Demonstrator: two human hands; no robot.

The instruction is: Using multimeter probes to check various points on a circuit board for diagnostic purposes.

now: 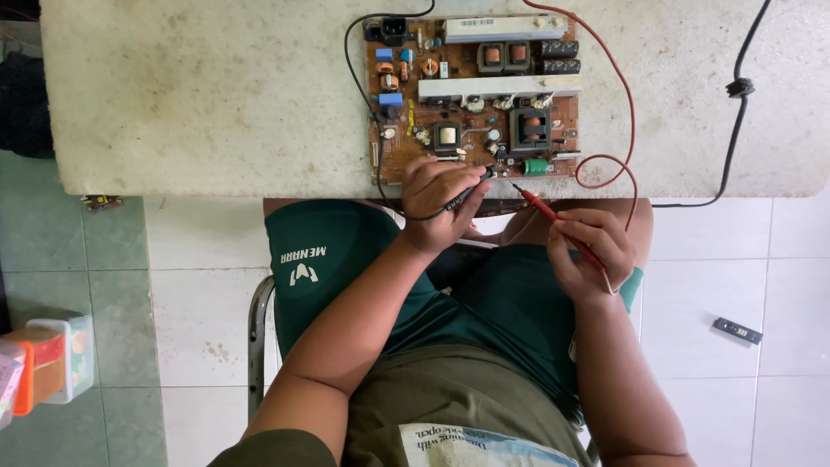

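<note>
Fingers, left: left hand [437, 203] curled tightly around the black probe [467, 192]; thumb and forefinger pinch its shaft; knuckles rest at the near edge of the board
Fingers, right: right hand [588, 251] closed in a pen grip on the red probe [540, 204]; the fingers sit toward the rear of the shaft, off the table and above the lap
Floor, far left: orange-and-clear plastic container [52, 359] on green tiles, well apart from the work
Table: pale, stained table [199, 95] bearing the board at its near edge
Circuit board: brown circuit board [475, 99] lying flat, component side up; transformers, coils, capacitors and two long pale heat sinks visible; a black power socket at its far left corner
Black probe: tip set down on the board's near edge, just beside a small dark component; its black lead [359, 95] loops up the left side of the board
Red probe: tip just short of the board's near edge, beside a green capacitor [536, 166]; whether it touches cannot be told; its red lead [624, 112] arcs over the right side of the board
Progress, as judged: one probe placed; the second at the edge, contact unconfirmed; no meter in view, so no reading shown
Floor, far right: small dark rectangular device [737, 330] on white tiles; black cable [735, 104] across the table's right end
</note>
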